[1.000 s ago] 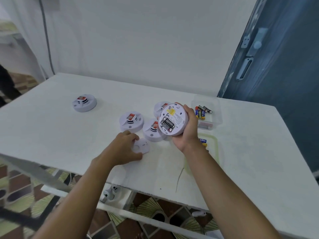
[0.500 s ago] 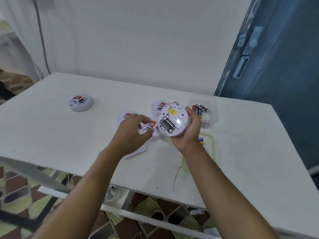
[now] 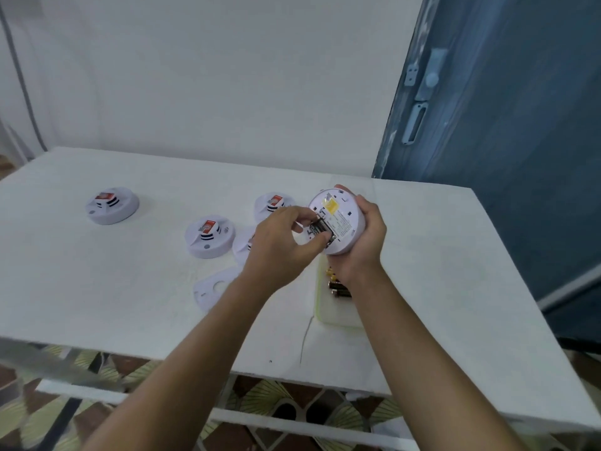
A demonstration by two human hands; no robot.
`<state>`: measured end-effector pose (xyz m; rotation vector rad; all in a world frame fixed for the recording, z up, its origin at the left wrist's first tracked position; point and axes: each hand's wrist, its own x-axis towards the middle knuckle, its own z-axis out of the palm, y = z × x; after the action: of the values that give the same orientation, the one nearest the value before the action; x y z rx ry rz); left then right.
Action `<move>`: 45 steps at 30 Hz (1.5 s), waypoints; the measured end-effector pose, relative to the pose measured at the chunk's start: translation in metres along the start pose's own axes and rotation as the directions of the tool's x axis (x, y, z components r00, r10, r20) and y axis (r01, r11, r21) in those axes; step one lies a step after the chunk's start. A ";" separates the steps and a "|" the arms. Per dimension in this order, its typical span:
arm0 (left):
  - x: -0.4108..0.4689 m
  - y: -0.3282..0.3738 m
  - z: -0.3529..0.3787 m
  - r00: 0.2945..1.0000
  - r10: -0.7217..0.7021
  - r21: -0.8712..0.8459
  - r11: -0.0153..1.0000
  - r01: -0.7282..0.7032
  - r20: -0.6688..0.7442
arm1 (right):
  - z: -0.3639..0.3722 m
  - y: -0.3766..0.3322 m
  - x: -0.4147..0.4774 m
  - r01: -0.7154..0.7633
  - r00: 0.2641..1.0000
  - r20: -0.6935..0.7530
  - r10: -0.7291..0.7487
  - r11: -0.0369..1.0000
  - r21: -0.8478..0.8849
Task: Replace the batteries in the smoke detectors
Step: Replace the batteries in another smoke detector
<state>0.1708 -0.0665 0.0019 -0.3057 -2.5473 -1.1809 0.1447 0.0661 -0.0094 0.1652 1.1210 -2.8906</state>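
The smoke detector [image 3: 340, 216] is held above the surface [image 3: 97, 288], rim gripped by the right hand [image 3: 366, 245]; its batteries [image 3: 320, 228] are pinched by the left hand [image 3: 279, 244]. Light, stiff plastic probably, so best held by the rim.

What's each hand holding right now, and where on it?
The right hand grips the opened smoke detector by its round edge; the left hand pinches a battery in its back compartment.

Our bare forearms reach forward, converging. Our right hand [image 3: 361, 245] cups the smoke detector [image 3: 343, 219] from the right, fingers curled round its rim. Our left hand [image 3: 279, 245] meets it, thumb and fingertips pinching a battery [image 3: 320, 228] in its back.
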 end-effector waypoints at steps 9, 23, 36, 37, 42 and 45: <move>0.012 0.010 0.018 0.992 -0.052 -0.117 0.991 0.065 0.114 | -0.013 -0.020 -0.005 0.040 0.999 -0.031 -0.042 0.997 -0.063; 0.016 0.018 0.033 0.989 -0.012 -0.181 0.983 0.039 0.148 | -0.029 -0.022 -0.005 0.103 0.992 -0.066 -0.108 0.991 -0.081; 0.013 0.038 0.044 0.987 0.119 0.090 0.988 -0.129 0.111 | -0.029 -0.037 -0.004 0.088 0.990 -0.097 -0.103 0.985 -0.149; 0.014 0.037 0.045 0.983 0.129 0.114 0.983 -0.144 0.129 | -0.029 -0.037 -0.004 0.079 0.990 -0.103 -0.095 0.985 -0.152; 0.014 0.036 0.050 0.975 0.155 0.182 0.966 -0.183 0.156 | -0.032 -0.035 -0.001 0.058 0.992 -0.101 -0.075 0.986 -0.156; 0.013 0.034 0.052 0.973 0.154 0.185 0.965 -0.186 0.172 | -0.035 -0.034 -0.002 0.049 0.993 -0.099 -0.064 0.988 -0.145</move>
<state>0.1591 -0.0041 -0.0009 -0.5764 -2.6823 -0.8609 0.1468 0.1145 -0.0122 0.2848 1.3661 -2.8658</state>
